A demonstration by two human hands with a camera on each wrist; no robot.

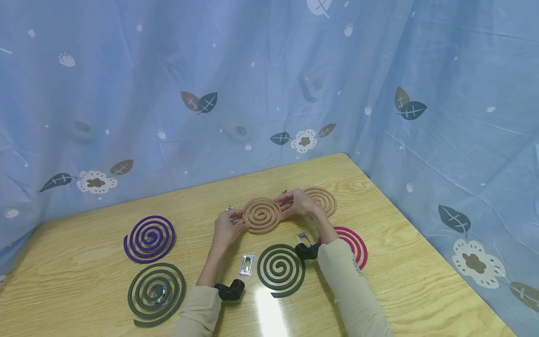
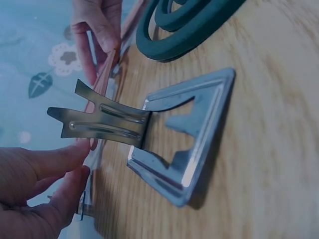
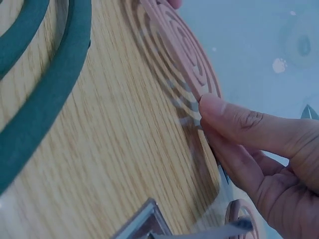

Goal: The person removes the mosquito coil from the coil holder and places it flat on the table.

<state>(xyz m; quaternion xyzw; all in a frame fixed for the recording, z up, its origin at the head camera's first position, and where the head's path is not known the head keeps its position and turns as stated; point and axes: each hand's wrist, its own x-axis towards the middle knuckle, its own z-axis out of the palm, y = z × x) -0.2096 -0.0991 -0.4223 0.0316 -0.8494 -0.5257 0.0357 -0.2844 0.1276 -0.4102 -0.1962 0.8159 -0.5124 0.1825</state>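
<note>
A tan mosquito coil (image 1: 261,214) is held slightly above the table, its spiral shadow falling on the wood in the right wrist view. My left hand (image 1: 227,228) pinches its left edge between thumb and fingers. On the opposite edge, my right hand (image 1: 301,204) pinches with thumb on the near face and fingers behind. A metal coil stand (image 2: 212,119) with a raised forked tongue shows large in the left wrist view, nearer me than the coil. Another tan coil (image 1: 332,201) lies just beyond the right hand, partly hidden by it.
Nearer me lies a dark green coil (image 1: 280,267). To the left are a purple coil (image 1: 151,238) and another green coil (image 1: 171,294) with metal under its centre. A magenta coil (image 1: 361,248) is partly behind the right sleeve. A blue curtain (image 1: 252,70) hangs behind the table.
</note>
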